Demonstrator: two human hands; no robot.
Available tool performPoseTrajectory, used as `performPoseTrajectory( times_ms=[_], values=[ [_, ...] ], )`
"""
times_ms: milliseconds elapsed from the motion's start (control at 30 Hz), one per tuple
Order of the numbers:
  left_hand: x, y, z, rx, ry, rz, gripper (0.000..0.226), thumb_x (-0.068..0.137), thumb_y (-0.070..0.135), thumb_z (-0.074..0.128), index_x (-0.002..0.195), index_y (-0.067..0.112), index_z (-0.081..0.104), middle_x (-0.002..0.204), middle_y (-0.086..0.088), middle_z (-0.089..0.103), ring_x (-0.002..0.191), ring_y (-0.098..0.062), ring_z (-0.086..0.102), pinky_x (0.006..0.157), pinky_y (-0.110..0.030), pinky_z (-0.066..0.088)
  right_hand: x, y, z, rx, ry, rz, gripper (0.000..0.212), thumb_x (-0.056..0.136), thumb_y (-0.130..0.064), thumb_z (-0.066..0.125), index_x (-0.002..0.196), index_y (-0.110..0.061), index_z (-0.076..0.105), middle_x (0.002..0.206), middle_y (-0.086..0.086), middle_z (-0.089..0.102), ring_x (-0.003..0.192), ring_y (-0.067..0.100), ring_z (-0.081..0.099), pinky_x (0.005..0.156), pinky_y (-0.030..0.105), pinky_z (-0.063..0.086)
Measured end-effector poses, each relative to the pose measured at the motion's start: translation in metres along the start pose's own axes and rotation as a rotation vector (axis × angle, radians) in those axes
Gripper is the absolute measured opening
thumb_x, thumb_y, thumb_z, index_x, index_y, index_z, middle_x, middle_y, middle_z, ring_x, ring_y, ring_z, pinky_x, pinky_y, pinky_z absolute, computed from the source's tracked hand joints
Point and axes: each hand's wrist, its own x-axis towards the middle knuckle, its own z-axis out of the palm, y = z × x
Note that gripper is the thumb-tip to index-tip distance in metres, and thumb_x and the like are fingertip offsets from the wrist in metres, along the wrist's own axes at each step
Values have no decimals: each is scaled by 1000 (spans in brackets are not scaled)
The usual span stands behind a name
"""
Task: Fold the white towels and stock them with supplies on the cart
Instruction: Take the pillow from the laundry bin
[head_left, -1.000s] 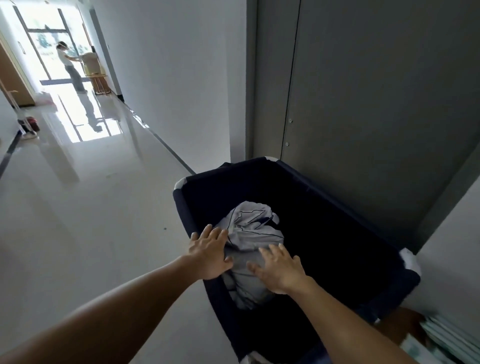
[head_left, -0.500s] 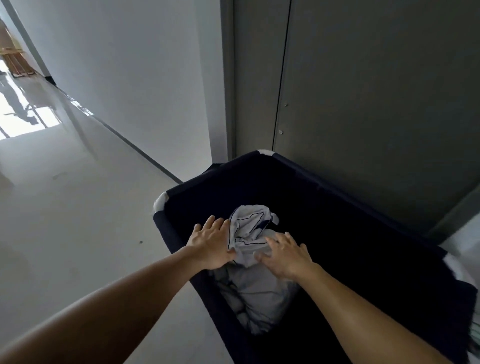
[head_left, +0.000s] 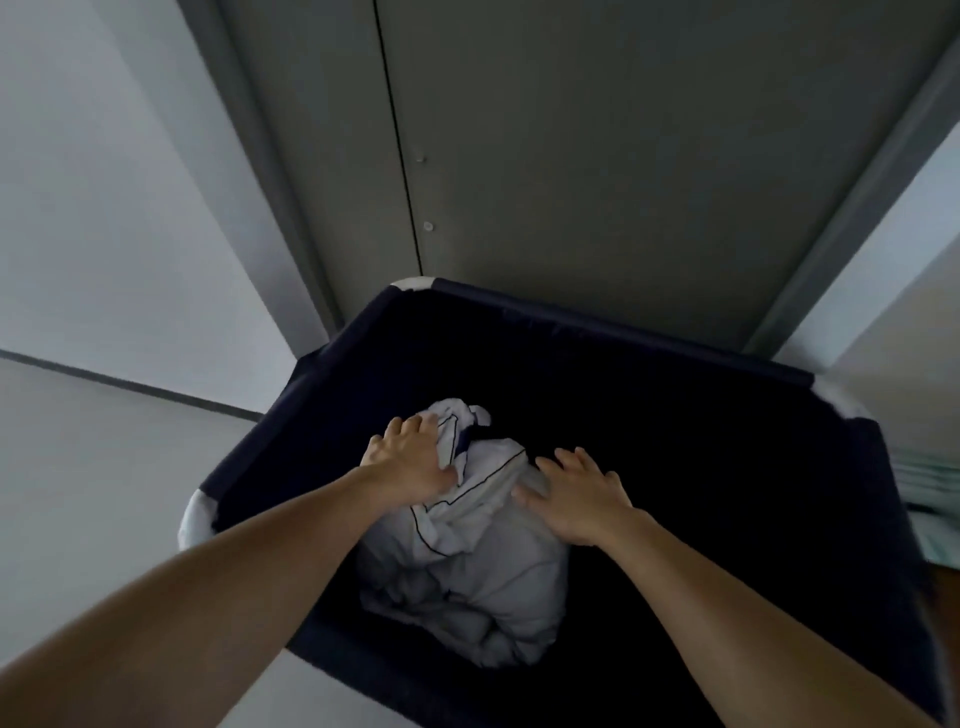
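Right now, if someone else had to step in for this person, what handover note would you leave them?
Left hand: open, fingers flat on the upper left of the white linen.
Right hand: open, fingers spread, resting on the linen's right side.
Things: the linen, edged with dark piping, lies crumpled in a bundle inside the navy fabric bin, which stands in front of a grey door.
Done: nothing folded in view.
Left: lift the linen out, fold it, and stock it with supplies. No cart shelf shows in this view.
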Motion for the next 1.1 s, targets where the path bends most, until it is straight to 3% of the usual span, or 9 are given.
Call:
performPoseTrajectory(
  times_ms=[167,333,467,600,700,800,933,1033,1100],
  values=[
    [67,-5,26,3,-143,-55,87,85,57,59,153,17,21,153,-8,34,140,-31,31,110,-48,36,71,6,30,72,-95,51,86,93,-76,20,159,-24,10,167,5,4,153,29,2,118,55,14],
    [142,-27,64,-34,-183,-155,88,85,53,63,152,17,19,156,-10,28,142,-33,27,107,-55,38,135,7,74,190,-200,96,86,92,-77,19,160,-25,7,167,4,1,153,27,-3,120,56,12],
    [207,-49,108,-20,-219,-256,109,80,65,65,157,22,0,164,-10,4,149,-37,8,111,-65,29,187,9,113,299,-241,166,87,93,-76,22,160,-21,6,167,4,4,153,28,0,121,56,10],
    [279,-59,158,-69,-271,-359,140,62,86,65,154,26,-22,163,-11,-21,149,-42,-13,114,-70,12,236,6,158,446,-268,271,89,94,-75,26,160,-19,5,167,6,6,153,28,5,122,53,11],
    [319,-63,197,-87,-307,-438,151,51,93,63,151,25,-29,160,-16,-28,147,-48,-17,117,-66,4,274,3,192,590,-279,384,94,93,-74,32,159,-14,3,165,11,13,149,31,18,121,49,19],
    [340,-72,229,-233,-283,-516,156,49,85,74,148,31,-33,159,-14,-32,147,-50,-11,116,-65,7,304,-4,214,825,-254,522,105,91,-74,41,158,-9,-6,164,13,14,146,31,26,119,41,25],
    [348,-83,264,-423,-317,-445,151,62,59,86,147,32,-35,163,-19,-13,148,-44,12,118,-58,20,331,-5,237,1185,-175,721,123,83,-73,58,156,-5,-15,164,13,16,143,29,33,115,38,33],
    [347,-91,270,-397,-271,-297,133,79,34,82,152,26,-29,158,-22,22,136,-39,38,111,-48,36,339,-3,243,1367,-129,776,125,78,-68,68,157,-5,-6,160,11,28,137,28,41,106,40,41],
    [345,-101,266,-421,-232,-209,118,85,21,75,155,23,-21,155,-18,32,130,-36,46,107,-43,41,342,-2,246,1418,-64,773,120,77,-59,76,157,-4,5,156,12,36,133,28,46,105,44,45]
  ],
)
